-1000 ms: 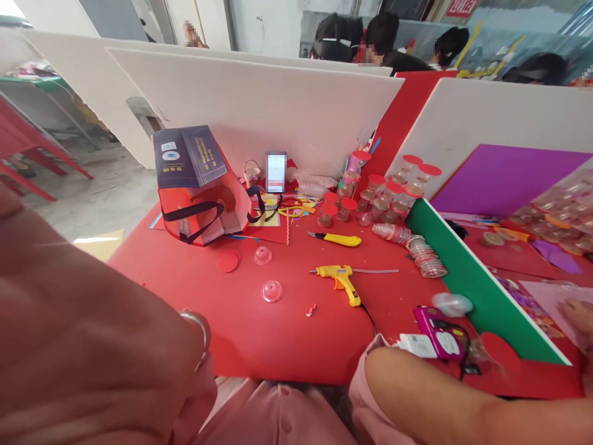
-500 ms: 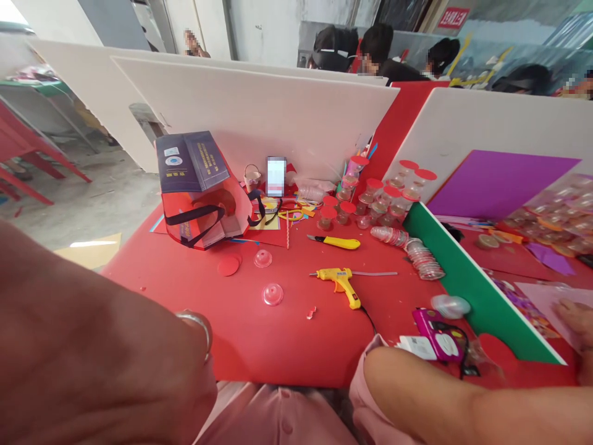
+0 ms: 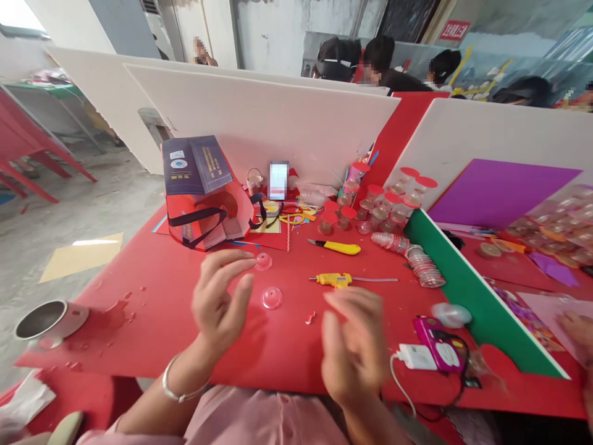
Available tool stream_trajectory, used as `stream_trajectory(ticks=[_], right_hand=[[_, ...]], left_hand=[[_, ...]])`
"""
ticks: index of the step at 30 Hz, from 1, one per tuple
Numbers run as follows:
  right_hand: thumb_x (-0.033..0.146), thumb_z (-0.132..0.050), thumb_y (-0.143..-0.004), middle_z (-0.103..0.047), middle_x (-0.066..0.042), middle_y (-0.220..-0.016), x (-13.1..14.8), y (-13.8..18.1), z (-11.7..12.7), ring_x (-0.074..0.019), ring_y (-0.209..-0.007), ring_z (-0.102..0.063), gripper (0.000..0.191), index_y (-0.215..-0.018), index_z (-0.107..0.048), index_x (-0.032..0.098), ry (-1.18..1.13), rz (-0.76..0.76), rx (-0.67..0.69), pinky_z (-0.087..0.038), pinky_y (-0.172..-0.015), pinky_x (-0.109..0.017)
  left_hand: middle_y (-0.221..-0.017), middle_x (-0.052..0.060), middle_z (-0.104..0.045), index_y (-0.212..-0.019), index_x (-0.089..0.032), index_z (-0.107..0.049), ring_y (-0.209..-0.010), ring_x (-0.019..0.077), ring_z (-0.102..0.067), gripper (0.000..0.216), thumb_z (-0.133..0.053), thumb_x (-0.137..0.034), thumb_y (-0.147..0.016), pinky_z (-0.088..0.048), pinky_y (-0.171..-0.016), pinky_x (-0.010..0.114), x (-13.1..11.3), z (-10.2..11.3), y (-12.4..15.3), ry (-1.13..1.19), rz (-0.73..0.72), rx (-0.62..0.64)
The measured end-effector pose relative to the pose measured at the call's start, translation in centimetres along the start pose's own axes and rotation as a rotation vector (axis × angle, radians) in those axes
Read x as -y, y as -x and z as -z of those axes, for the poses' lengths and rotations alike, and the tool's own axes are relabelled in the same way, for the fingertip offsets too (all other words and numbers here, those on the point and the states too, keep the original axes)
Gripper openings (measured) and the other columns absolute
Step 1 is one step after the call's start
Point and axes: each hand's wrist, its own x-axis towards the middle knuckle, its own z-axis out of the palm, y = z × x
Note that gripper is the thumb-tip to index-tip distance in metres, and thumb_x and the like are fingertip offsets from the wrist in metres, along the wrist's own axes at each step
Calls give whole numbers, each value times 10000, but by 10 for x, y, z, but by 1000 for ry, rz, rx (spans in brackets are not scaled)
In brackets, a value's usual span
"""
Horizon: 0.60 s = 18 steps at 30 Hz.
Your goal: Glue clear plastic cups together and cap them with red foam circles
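Note:
Over the red tabletop (image 3: 152, 337) my left hand (image 3: 217, 303) is raised, thumb and fingers apart, with nothing in it. Just beyond its fingertips lies a clear plastic dome lid (image 3: 264, 261), and a second dome lid (image 3: 271, 298) rests to its right. My right hand (image 3: 354, 340), slightly blurred, also hovers open and holds nothing. It hides the handle of a yellow glue gun (image 3: 334, 280) with a glue stick (image 3: 377, 280) at its back. A small red-and-white scrap (image 3: 310, 317) lies between the hands. Farther back is a yellow utility knife (image 3: 340, 247).
A metal mug (image 3: 50, 324) stands at the left edge near spilled water. Behind are a paper bag (image 3: 197, 167), a phone (image 3: 278, 180) and red-lidded jars (image 3: 347, 216). Stacked plastic cups (image 3: 424, 266) lie beside the green divider (image 3: 482, 296). A magenta power box (image 3: 438, 346) sits at right. Another person's hand (image 3: 574, 327) is beyond.
Both arms have pulled in from the sides, bringing my hands into view above the table. The mug and left table edge are now uncovered. My left hand now hides the red discs.

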Motion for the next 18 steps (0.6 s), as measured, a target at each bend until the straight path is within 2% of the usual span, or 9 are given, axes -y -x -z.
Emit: stream_trajectory(ticks=[2, 4, 6, 8, 10, 13, 15, 18], right_hand=[[174, -528, -1012, -706, -100, -1199, -16, 6, -52, -249, -1163, -654, 305, -1287, -650, 228, 14, -18, 192, -580, -1000, -498], [192, -474, -1032, -645, -158, -1394, -33, 22, -92, -285, -1348, -572, 396, -1410, -586, 170, 106, -9, 426, -521, -1105, -532], [216, -479, -1017, -522, -184, -1553, -46, 38, -122, -332, -1509, -412, 485, -1493, -515, 132, 165, 22, 617, -441, -1183, -581], [268, -518, -1000, -451, -167, -1619, -54, 47, -144, -329, -1548, -353, 579, -1561, -436, 146, 178, 59, 731, -362, -1247, -579], [307, -514, -1008, -426, -146, -1640, -56, 50, -160, -326, -1536, -377, 628, -1608, -365, 192, 199, 103, 822, -346, -1260, -568], [337, -495, -1016, -384, -159, -1657, -58, 49, -173, -347, -1497, -439, 662, -1636, -305, 205, 236, 114, 892, -445, -1196, -551], [392, -514, -1006, -313, -174, -1684, -61, 50, -176, -366, -1515, -412, 705, -1641, -292, 180, 240, 98, 907, -476, -1175, -545], [429, -498, -1007, -265, -168, -1700, -64, 55, -176, -357, -1554, -344, 736, -1650, -264, 160, 247, 86, 926, -430, -1220, -550]], left_hand=[[-1086, 81, -735, -1075, -223, -735, -1002, 222, -696, 142, -628, -245, -986, -544, -901, 403, 21, -16, 11, -30, -11, 88], [-1096, 81, -755, -1058, -221, -735, -1005, 226, -699, 136, -621, -254, -992, -520, -931, 420, 42, -32, 24, -100, -30, 163], [-1189, 95, -756, -1140, -228, -726, -1105, 258, -690, 190, -629, -286, -988, -491, -1014, 468, 58, -42, 36, -118, -60, 210], [-1293, 102, -734, -1235, -246, -710, -1235, 290, -650, 281, -613, -347, -991, -426, -1124, 519, 66, -46, 45, -113, -122, 314], [-1388, 106, -694, -1336, -255, -677, -1360, 318, -579, 392, -561, -440, -1011, -316, -1221, 561, 69, -48, 50, -116, -181, 458], [-1492, 118, -620, -1462, -243, -602, -1473, 342, -473, 579, -440, -594, -1030, -156, -1291, 583, 70, -49, 55, -120, -206, 659], [-1538, 119, -577, -1510, -237, -557, -1508, 347, -430, 674, -377, -666, -1022, -102, -1303, 584, 72, -50, 58, -109, -193, 757], [-1604, 110, -501, -1563, -239, -491, -1543, 358, -371, 766, -355, -732, -992, -88, -1307, 602, 74, -50, 59, -115, -156, 854]])
